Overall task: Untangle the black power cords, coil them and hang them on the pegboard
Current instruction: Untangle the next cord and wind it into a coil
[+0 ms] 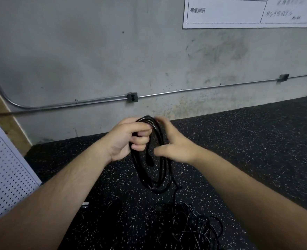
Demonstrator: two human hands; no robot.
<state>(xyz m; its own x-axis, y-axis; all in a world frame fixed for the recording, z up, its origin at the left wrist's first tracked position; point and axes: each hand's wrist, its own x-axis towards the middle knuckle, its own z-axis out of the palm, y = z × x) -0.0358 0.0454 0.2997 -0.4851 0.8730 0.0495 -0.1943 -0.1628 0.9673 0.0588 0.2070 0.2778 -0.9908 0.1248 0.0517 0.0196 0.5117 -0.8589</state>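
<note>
Nearest the camera, a loose heap of tangled power cords (187, 226) lies on the black speckled rubber floor (248, 141), between the two bare forearms. The strands cross one another and no single cord can be traced.

Above the heap, the coiled power cord (149, 177) hangs clear of the floor as a long narrow loop of several black turns. A thicker cord end hangs inside the loop.

The left hand (127, 139) carries the coil. Its grip is closed, with fingers and thumb curled round the gathered turns at the top of the loop.

The right hand (176, 148) is at the right side of the coil. Its grip is open, with fingers extended and spread and the thumb pointing left across the strands. The upper fingers are motion-blurred, so contact with the coil cannot be confirmed.

The white pegboard (6, 168) stands at the left edge, well apart from both hands.

Farther back is a grey concrete wall (76, 51). A metal conduit (203, 88) runs along it through a junction box (132, 97). A white printed chart (226, 13) is fixed at the upper right.
</note>
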